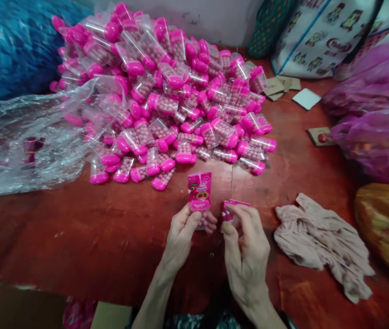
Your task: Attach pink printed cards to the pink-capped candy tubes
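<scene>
My left hand (182,230) is closed around a small clear candy container (201,219) with round pink candies in its lower part. A pink printed sleeve (199,189) with strawberry pictures covers the container's upper part. Beside it on the right, my right hand (247,246) pinches pink printed sleeves (228,211) between thumb and fingers; how many they are is hidden. Beyond both hands lies a large heap of clear candy containers (162,104) with bright pink caps, full of pink candies.
A crumpled cloth (317,237) lies to the right, near a yellow bag (386,224) and purple plastic bags (379,128). Clear plastic sheeting (19,155) and a blue bag (16,50) are at left. Cardboard pieces (279,86) and a printed bag (321,36) stand at the back.
</scene>
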{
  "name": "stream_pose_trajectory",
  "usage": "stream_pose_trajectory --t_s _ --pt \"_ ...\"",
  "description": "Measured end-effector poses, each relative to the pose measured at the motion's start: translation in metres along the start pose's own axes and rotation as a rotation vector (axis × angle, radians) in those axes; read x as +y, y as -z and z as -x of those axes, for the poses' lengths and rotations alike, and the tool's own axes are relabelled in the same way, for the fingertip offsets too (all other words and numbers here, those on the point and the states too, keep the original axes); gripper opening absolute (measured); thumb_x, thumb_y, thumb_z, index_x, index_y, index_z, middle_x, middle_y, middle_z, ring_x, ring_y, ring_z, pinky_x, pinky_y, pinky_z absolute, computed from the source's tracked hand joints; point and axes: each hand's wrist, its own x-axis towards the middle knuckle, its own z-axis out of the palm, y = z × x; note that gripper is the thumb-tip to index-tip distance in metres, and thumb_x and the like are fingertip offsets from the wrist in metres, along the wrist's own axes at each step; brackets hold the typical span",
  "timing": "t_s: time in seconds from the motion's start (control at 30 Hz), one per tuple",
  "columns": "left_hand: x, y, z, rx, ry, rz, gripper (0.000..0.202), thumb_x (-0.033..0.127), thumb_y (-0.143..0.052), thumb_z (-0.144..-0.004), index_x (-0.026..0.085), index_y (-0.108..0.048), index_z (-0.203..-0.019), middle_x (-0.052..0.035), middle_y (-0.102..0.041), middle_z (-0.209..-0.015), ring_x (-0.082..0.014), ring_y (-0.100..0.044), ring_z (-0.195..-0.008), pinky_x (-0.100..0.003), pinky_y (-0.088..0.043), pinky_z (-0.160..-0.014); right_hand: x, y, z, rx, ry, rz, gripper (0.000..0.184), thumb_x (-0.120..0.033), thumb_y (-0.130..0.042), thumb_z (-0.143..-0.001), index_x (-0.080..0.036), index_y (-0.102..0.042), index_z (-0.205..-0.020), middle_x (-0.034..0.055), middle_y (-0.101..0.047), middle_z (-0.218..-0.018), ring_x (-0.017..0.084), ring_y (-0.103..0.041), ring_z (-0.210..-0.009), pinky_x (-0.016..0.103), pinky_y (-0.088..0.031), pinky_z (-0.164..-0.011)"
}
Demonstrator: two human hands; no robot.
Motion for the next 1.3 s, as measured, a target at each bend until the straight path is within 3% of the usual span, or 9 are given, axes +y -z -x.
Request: stream_pose_trajectory --t_s 0.07,0.17,0.23,0.3,0.53,0.7,0.97,1.2,1.3 --pt "0.001 0.002 0.002 -0.095 0.057 -0.047 0.017 0.028 -0.053 -0.082 0.014 -0.062 -0.086 -0.0029 -0.063 -0.071 -0.0114 -0.056 -0.057 -0.023 -0.044 -0.055 -0.001 0.003 -0.006 -0.056 -0.084 -0.11 0.025 -0.029 -0.057 -0.08 -0.02 -0.059 -0.104 0.0079 -0.056 -0.102 0.02 -0.054 -0.087 0.03 -0.046 -0.072" --pt "0.003 0.003 0.005 -0.24 0.123 -0.088 0.018 0.029 -0.055 -0.08 0.013 -0.061 -0.085 -0.0013 -0.058 -0.063 -0.0107 -0.052 -0.053 -0.021 -0.041 -0.049 0.005 0.0 -0.009 -0.22 -0.359 -0.437 0.017 -0.032 -0.062 -0.076 -0.02 -0.063 -0.088 0.0018 -0.062 -0.076 0.012 -0.053 -0.053 0.024 -0.046 -0.047" --pt "0.003 0.003 0.006 -0.284 0.152 -0.088 0.018 0.026 -0.061 -0.075 0.013 -0.06 -0.086 -0.0008 -0.058 -0.06 -0.0106 -0.052 -0.051 -0.021 -0.041 -0.048 0.01 -0.004 -0.01 -0.217 -0.516 -0.632 0.015 -0.032 -0.065 -0.074 -0.018 -0.064 -0.079 -0.0011 -0.061 -0.063 0.009 -0.05 -0.044 0.021 -0.044 -0.04" --pt "0.003 0.002 0.006 -0.267 0.164 -0.065 0.022 0.022 -0.065 -0.071 0.013 -0.06 -0.09 -0.0009 -0.06 -0.063 -0.0101 -0.053 -0.051 -0.02 -0.04 -0.047 0.014 -0.006 -0.009 -0.159 -0.584 -0.746 0.017 -0.031 -0.07 -0.069 -0.016 -0.065 -0.076 -0.0008 -0.063 -0.06 0.01 -0.053 -0.046 0.021 -0.046 -0.042" --pt "-0.004 -0.003 0.008 -0.189 0.1 0.086 0.011 0.025 -0.057 -0.079 0.017 -0.051 -0.084 0.0049 -0.051 -0.052 -0.0055 -0.044 -0.042 -0.015 -0.03 -0.04 0.01 -0.022 0.002 -0.003 -0.583 -0.785 0.018 -0.031 -0.071 -0.069 -0.015 -0.063 -0.072 -0.0016 -0.062 -0.053 0.009 -0.049 -0.032 0.021 -0.044 -0.03" --pt "-0.007 -0.013 0.012 -0.125 0.092 0.153 0.014 0.03 -0.054 -0.081 0.018 -0.047 -0.082 0.007 -0.045 -0.052 -0.0042 -0.038 -0.038 -0.016 -0.026 -0.038 0.007 -0.021 0.007 -0.005 -0.568 -0.723 0.018 -0.031 -0.071 -0.068 -0.015 -0.065 -0.077 0.0002 -0.068 -0.062 0.008 -0.051 -0.034 0.02 -0.044 -0.031" --pt "0.015 -0.026 0.021 -0.161 0.004 -0.117 0.009 0.025 -0.053 -0.082 0.017 -0.048 -0.083 0.0029 -0.052 -0.063 -0.0044 -0.037 -0.045 -0.018 -0.029 -0.045 0.01 0.008 -0.01 -0.031 -0.637 -0.972 0.017 -0.024 -0.076 -0.062 -0.015 -0.068 -0.073 0.001 -0.067 -0.065 0.011 -0.06 -0.056 0.022 -0.049 -0.055" --pt "0.016 -0.034 0.03 -0.125 0.035 -0.113 0.01 0.028 -0.051 -0.083 0.018 -0.046 -0.082 0.0041 -0.049 -0.061 -0.0045 -0.034 -0.044 -0.018 -0.025 -0.042 0.012 0.0 0.0 -0.018 -0.644 -0.921 0.016 -0.026 -0.075 -0.062 -0.013 -0.068 -0.07 -0.0002 -0.064 -0.055 0.01 -0.054 -0.046 0.02 -0.042 -0.042" --pt "0.012 -0.037 0.03 -0.084 0.036 -0.083 0.012 0.028 -0.051 -0.084 0.019 -0.045 -0.082 0.0052 -0.046 -0.061 -0.0036 -0.033 -0.043 -0.018 -0.023 -0.04 0.011 0.0 0.001 -0.01 -0.655 -0.901 0.017 -0.025 -0.075 -0.063 -0.013 -0.068 -0.072 0.0005 -0.065 -0.057 0.011 -0.055 -0.047 0.02 -0.043 -0.043"
